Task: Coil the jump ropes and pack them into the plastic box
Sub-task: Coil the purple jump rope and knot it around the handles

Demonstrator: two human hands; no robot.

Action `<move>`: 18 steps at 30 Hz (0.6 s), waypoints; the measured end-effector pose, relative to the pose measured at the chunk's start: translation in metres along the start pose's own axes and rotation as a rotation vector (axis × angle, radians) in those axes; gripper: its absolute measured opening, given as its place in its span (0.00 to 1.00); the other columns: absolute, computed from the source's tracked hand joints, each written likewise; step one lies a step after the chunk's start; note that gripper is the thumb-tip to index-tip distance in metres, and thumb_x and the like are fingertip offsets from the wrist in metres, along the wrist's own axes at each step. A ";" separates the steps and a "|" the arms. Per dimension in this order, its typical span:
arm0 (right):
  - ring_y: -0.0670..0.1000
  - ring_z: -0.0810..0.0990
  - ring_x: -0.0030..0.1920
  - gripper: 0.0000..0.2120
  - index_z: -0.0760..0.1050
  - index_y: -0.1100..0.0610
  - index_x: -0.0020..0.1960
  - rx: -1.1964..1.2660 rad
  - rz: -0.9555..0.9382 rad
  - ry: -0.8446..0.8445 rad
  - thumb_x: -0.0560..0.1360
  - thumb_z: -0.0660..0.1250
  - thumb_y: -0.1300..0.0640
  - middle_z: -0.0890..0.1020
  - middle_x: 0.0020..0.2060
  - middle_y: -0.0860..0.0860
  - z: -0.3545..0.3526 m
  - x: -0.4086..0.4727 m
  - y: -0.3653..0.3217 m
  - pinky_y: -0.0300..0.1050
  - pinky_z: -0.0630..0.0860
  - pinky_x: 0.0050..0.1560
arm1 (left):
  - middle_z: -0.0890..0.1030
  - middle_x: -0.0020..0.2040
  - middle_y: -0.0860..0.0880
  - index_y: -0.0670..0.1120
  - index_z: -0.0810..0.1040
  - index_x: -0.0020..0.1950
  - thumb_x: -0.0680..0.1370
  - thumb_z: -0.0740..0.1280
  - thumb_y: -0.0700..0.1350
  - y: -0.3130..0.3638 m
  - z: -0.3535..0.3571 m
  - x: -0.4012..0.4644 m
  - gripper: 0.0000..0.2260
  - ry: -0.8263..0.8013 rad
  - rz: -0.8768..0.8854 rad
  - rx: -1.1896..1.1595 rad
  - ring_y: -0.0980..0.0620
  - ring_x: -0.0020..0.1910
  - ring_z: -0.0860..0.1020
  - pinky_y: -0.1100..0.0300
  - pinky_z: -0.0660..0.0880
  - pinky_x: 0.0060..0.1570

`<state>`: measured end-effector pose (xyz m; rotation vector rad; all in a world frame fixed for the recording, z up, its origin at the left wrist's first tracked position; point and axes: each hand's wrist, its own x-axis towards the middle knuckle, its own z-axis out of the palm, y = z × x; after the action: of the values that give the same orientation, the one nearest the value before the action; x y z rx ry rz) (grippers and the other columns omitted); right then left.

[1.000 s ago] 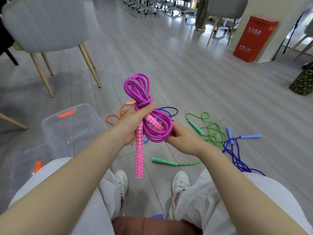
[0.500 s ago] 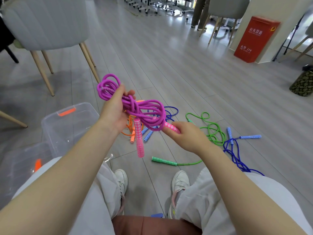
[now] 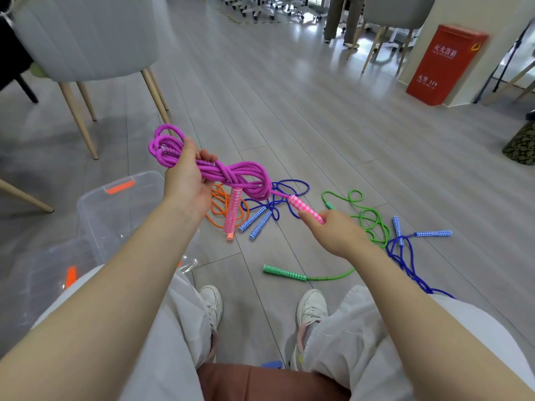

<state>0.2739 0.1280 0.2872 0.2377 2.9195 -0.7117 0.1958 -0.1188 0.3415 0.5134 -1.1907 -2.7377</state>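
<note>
My left hand [image 3: 186, 178] grips a coiled purple jump rope [image 3: 231, 173] above the floor. One of its pink handles [image 3: 233, 211] hangs straight down below the coil. My right hand [image 3: 335, 233] pinches the other pink handle [image 3: 305, 209], pulled out to the right. The clear plastic box [image 3: 115, 204] with an orange latch stands open on the floor at the left. On the floor lie an orange rope [image 3: 220, 208], a blue rope [image 3: 275, 198], a green rope [image 3: 367, 218] with a green handle [image 3: 285, 272], and a second blue rope [image 3: 405, 250].
A grey chair [image 3: 86, 39] with wooden legs stands at the far left. A red box [image 3: 445, 63] stands by a pillar at the far right. The clear lid [image 3: 43, 273] lies near my left knee. A person's legs show at the top.
My left hand has carried the purple coil to the left and tipped it sideways. My right hand now holds one pink handle, drawn out to the right.
</note>
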 end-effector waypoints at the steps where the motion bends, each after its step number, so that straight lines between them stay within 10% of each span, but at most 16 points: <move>1: 0.53 0.66 0.28 0.29 0.58 0.54 0.31 0.005 0.014 -0.009 0.77 0.51 0.32 0.67 0.26 0.51 0.000 0.001 0.002 0.45 0.57 0.29 | 0.74 0.28 0.52 0.47 0.69 0.35 0.80 0.63 0.51 0.000 0.000 0.001 0.16 0.014 -0.002 -0.002 0.55 0.31 0.77 0.59 0.78 0.39; 14: 0.56 0.74 0.40 0.22 0.68 0.55 0.38 -0.036 0.128 -0.161 0.80 0.51 0.40 0.77 0.38 0.55 0.014 0.039 0.007 0.43 0.62 0.32 | 0.70 0.31 0.48 0.46 0.68 0.35 0.79 0.64 0.47 -0.014 0.012 0.023 0.14 -0.039 -0.259 0.319 0.51 0.31 0.72 0.53 0.76 0.46; 18: 0.55 0.76 0.46 0.14 0.71 0.57 0.61 0.086 0.113 -0.154 0.78 0.58 0.52 0.79 0.51 0.52 0.026 0.071 -0.006 0.44 0.68 0.40 | 0.67 0.34 0.47 0.45 0.68 0.37 0.77 0.60 0.38 -0.019 0.016 0.052 0.09 -0.042 -0.328 0.462 0.49 0.36 0.72 0.50 0.76 0.45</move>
<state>0.2055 0.1191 0.2556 0.3384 2.7101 -0.8005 0.1419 -0.1067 0.3239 0.7610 -1.9203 -2.7261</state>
